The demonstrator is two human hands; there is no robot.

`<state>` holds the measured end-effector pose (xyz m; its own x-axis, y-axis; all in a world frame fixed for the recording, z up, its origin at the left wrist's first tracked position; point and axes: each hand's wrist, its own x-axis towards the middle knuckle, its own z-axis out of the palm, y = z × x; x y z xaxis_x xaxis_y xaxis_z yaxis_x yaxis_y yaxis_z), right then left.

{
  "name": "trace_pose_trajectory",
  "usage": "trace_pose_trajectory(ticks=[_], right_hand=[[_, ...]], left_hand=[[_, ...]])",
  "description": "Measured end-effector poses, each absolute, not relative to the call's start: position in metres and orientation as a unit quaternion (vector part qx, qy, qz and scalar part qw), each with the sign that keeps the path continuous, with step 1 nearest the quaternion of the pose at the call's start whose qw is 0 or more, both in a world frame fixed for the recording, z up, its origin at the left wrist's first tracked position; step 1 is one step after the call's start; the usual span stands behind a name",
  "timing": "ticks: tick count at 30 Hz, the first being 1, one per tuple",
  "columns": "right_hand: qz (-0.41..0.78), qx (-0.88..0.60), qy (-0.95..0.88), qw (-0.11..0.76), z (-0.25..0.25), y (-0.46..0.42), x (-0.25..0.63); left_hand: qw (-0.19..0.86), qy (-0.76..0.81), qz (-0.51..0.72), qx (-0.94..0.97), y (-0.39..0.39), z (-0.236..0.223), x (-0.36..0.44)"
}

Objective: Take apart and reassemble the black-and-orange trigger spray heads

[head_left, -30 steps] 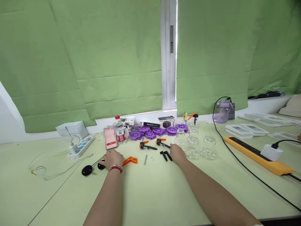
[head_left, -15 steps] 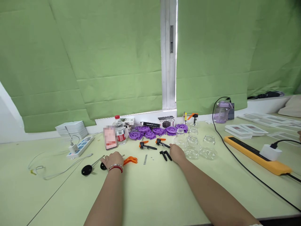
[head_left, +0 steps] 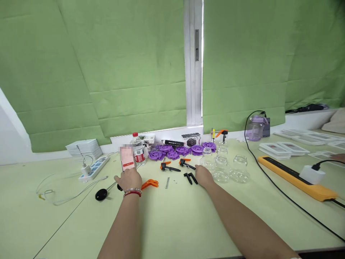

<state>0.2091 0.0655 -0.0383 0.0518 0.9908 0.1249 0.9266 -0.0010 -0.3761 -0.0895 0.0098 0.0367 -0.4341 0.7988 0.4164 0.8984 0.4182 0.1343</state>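
Observation:
My left hand (head_left: 130, 180) reaches over the table with its thumb spread to the left and its fingertips at the lower edge of the phone (head_left: 127, 157). Under it, a second black disc is mostly hidden. One black disc on a metal rod (head_left: 101, 194) lies to its left, and orange levers (head_left: 150, 183) lie to its right. My right hand (head_left: 204, 175) rests beside two black elbow-shaped parts (head_left: 191, 178). Its near fingertip is by the tip of a black and orange nozzle head (head_left: 186, 164); the other fingers are hidden. Another nozzle head (head_left: 169, 167) lies nearby.
Clear jars (head_left: 239, 169) stand right of my right hand. Purple wheel-like parts (head_left: 172, 154) lie behind, near a water bottle (head_left: 139, 153). Metal pins (head_left: 167, 182) lie mid-table. A yellow power strip (head_left: 296, 178) and black cable are at right; a white power strip (head_left: 94, 168) is at left.
My left hand has moved forward from the black disc to the phone's lower edge, and its thumb has spread out. My right hand stays in place.

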Motion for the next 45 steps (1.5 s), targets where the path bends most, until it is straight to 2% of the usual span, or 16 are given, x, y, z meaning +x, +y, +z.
trace_pose_trajectory(ticks=[3, 6, 10, 14, 19, 22, 26, 35, 41, 45], right_hand=[[0.095, -0.703, -0.680, 0.183, -0.038, 0.066, 0.209], [0.101, -0.702, -0.679, 0.188, -0.037, 0.065, 0.209], [0.103, -0.699, -0.677, 0.206, -0.034, 0.063, 0.209], [0.094, -0.684, -0.683, 0.238, -0.027, 0.057, 0.198], [0.109, -0.570, -0.754, 0.307, -0.011, 0.040, 0.165], [0.130, -0.493, -0.815, 0.276, 0.001, 0.032, 0.141], [0.146, -0.461, -0.852, 0.201, 0.012, 0.031, 0.110], [0.131, -0.524, -0.833, 0.121, 0.007, 0.039, 0.061], [0.096, -0.533, -0.834, 0.106, -0.001, 0.035, 0.051], [0.091, -0.526, -0.834, 0.139, 0.000, 0.029, 0.054]], left_hand=[[0.133, -0.783, -0.157, -0.587, -0.007, 0.056, -0.067], [0.085, -0.705, -0.075, -0.700, -0.028, 0.061, -0.033], [0.036, -0.631, 0.007, -0.775, -0.053, 0.042, 0.006], [0.048, -0.578, 0.041, -0.814, -0.060, 0.021, 0.017], [0.044, -0.555, 0.073, -0.828, -0.057, 0.019, 0.009], [0.024, -0.550, 0.044, -0.834, -0.061, 0.023, 0.000], [-0.008, -0.560, -0.050, -0.827, -0.070, 0.028, -0.025], [-0.161, -0.602, -0.142, -0.769, -0.065, 0.003, -0.064], [-0.173, -0.601, -0.167, -0.762, -0.063, -0.004, -0.065], [-0.162, -0.607, -0.168, -0.759, -0.065, -0.005, -0.065]])
